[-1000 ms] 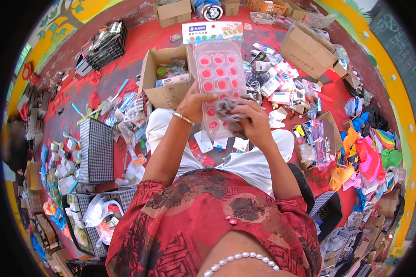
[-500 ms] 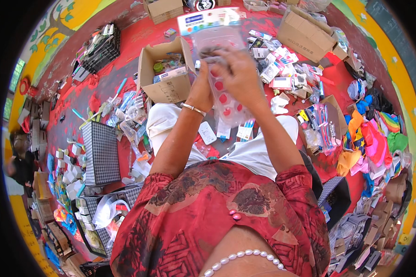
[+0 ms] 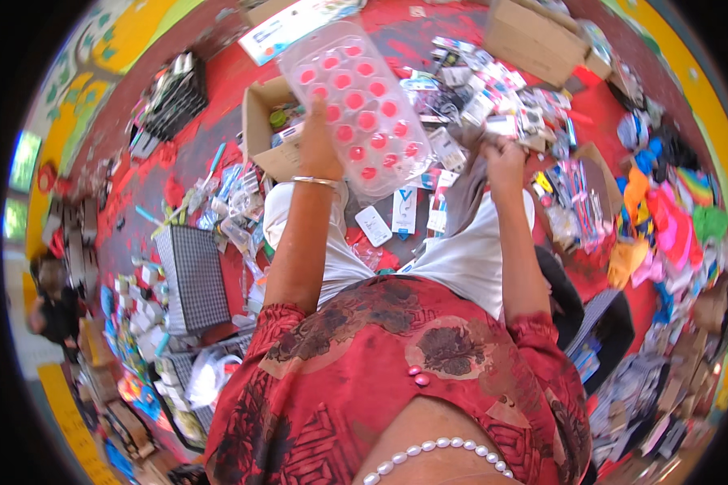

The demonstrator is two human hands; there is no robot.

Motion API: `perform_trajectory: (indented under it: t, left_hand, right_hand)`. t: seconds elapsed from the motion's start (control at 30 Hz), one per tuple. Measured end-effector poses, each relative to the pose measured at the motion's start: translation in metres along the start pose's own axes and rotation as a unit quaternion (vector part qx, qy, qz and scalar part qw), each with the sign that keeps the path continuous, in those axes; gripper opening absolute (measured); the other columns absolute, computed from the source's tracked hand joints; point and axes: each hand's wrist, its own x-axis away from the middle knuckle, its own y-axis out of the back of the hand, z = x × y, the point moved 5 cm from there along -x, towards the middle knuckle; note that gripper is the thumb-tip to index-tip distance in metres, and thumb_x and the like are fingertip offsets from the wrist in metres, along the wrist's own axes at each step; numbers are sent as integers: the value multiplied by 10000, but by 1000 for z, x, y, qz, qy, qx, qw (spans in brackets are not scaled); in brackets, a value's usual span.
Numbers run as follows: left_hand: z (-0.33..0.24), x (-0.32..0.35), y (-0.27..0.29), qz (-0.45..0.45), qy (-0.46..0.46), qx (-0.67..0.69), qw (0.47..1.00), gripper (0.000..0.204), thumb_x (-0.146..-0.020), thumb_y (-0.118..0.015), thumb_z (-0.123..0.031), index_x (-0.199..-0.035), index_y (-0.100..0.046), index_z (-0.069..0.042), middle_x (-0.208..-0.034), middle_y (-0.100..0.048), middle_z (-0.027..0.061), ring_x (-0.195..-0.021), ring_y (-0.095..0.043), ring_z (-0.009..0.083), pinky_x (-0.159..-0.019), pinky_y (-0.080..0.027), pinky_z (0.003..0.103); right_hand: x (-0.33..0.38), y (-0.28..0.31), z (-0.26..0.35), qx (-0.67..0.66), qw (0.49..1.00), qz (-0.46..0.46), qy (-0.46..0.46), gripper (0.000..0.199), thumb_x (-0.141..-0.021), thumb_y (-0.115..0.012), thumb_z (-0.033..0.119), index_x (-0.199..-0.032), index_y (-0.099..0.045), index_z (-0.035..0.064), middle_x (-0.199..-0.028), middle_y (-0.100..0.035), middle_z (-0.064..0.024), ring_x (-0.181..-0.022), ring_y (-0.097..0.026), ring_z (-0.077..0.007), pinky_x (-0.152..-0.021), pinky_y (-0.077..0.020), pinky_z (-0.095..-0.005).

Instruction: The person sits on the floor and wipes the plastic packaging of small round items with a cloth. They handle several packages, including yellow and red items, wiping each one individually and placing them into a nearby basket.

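Note:
My left hand (image 3: 319,145) grips the near edge of a clear plastic tray (image 3: 356,101) dotted with several round pink pieces and holds it tilted up in front of me. A thin bangle sits on that wrist. My right hand (image 3: 501,153) is off to the right of the tray, closed around a grey cloth (image 3: 466,194) that hangs down from it over my white-clad knees. The two hands are apart, with the tray's right edge between them.
An open cardboard box (image 3: 260,129) lies just behind the tray and another box (image 3: 534,32) sits farther back right. Small packaged goods cover the red floor. A black checked basket (image 3: 192,279) stands to my left, bright clothing (image 3: 671,218) is heaped at the right, and a person (image 3: 52,311) is at the far left.
My hands have parted: the right one drew away to the right with the cloth, and the left now holds the tray alone, tilted farther left and higher.

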Motion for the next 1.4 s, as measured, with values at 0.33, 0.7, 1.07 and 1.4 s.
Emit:
perform_trajectory:
  t: [0.33, 0.7, 1.07, 1.4]
  left_hand:
    - [5, 6, -22, 23, 132, -254, 958, 564, -923, -386, -471, -1346, -369, -98, -1295, -461, 111, -1162, -456, 292, -943, -402, 507]
    - [1, -1, -123, 187, 2, -510, 839, 747, -877, -490, -517, -1368, -292, 10, -1331, -395, 179, -1160, -452, 316, -953, -394, 410]
    - [47, 20, -185, 487, 100, -354, 792, 623, -916, -490, -374, -1376, -294, -2, -1300, -442, 212, -1160, -488, 321, -981, -389, 411]
    - [81, -20, -53, 393, 355, -160, 833, 477, -956, -429, -235, -1371, -314, -31, -1321, -445, 140, -1208, -445, 239, -1019, -370, 387]
  right_hand:
    - [12, -49, 23, -192, 966, 170, 16, 664, -775, -521, 640, -829, -679, -3, -751, -651, -94, -705, -595, -176, -655, -475, -345]
    - [34, 22, 45, -147, 985, 83, 36, 341, -647, -691, 313, -813, -687, 15, -719, -649, -119, -655, -609, -177, -625, -478, -318]
    - [108, 236, -39, -80, 974, -208, -39, 427, -732, -684, 415, -825, -647, 0, -678, -608, -69, -663, -603, -139, -521, -476, -282]
    - [345, 414, -281, 403, 773, -179, -455, 383, -769, -566, 328, -933, -649, -8, -992, -624, -236, -963, -591, -377, -811, -468, -433]
